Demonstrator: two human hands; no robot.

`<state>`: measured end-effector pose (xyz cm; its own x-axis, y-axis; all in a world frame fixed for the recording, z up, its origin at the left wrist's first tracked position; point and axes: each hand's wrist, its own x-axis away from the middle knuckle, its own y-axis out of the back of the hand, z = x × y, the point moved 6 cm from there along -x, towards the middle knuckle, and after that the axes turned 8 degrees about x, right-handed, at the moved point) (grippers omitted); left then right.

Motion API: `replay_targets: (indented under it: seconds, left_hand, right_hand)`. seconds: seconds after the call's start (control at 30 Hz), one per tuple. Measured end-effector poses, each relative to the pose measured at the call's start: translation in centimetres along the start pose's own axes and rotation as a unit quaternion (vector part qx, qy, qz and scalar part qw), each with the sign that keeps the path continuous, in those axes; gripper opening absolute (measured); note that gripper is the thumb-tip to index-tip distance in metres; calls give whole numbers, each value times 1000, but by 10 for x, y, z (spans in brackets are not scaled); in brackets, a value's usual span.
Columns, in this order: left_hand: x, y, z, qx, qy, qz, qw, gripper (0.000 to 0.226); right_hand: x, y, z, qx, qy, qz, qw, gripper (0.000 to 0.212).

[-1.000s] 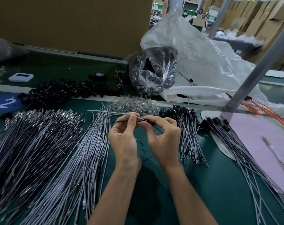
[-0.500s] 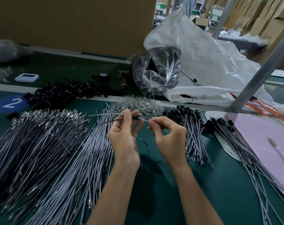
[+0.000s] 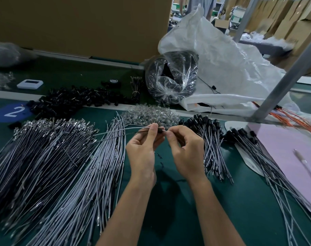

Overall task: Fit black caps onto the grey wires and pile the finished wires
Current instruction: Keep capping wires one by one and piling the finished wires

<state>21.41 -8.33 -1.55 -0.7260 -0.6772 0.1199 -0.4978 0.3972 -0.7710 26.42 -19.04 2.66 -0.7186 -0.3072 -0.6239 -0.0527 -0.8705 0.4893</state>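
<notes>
Here a green mat point(image 3: 186, 219) is backed by cardboard point(image 3: 80, 23); at its far edge a clear bag point(image 3: 170, 80) is filled with black parts. Above its middle, a wire point(image 3: 115, 133) and cap point(image 3: 161, 130) are pinched by the left hand point(image 3: 142, 153), the wire's tip by the right hand point(image 3: 188, 153).

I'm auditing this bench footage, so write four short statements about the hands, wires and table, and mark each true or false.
1. The left hand and right hand pinch one grey wire, a black cap between their fingertips. True.
2. The capped wires are piled left of the left hand. False: they lie right of the right hand.
3. The blue sticker reads 2. True.
4. The pink sheet lies at the far left. False: it lies on the right.
</notes>
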Motion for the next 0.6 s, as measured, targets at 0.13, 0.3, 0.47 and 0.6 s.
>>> replay_targets:
  seconds: [0.13, 0.3, 0.47, 0.6]
  left_hand:
    - [0, 4, 2, -26, 5, -8, 1000, 16]
    - [2, 2, 2, -56, -3, -12, 998, 6]
    - [3, 0, -3, -88, -45, -16, 995, 2]
    - [3, 1, -1, -102, -33, -14, 994, 12]
  right_hand:
    - [0, 1, 2, 34, 25, 2, 999, 11]
    - [1, 3, 3, 45, 52, -5, 998, 9]
    - [1, 5, 1, 11, 26, -18, 999, 7]
    - [0, 6, 0, 8, 15, -33, 999, 7]
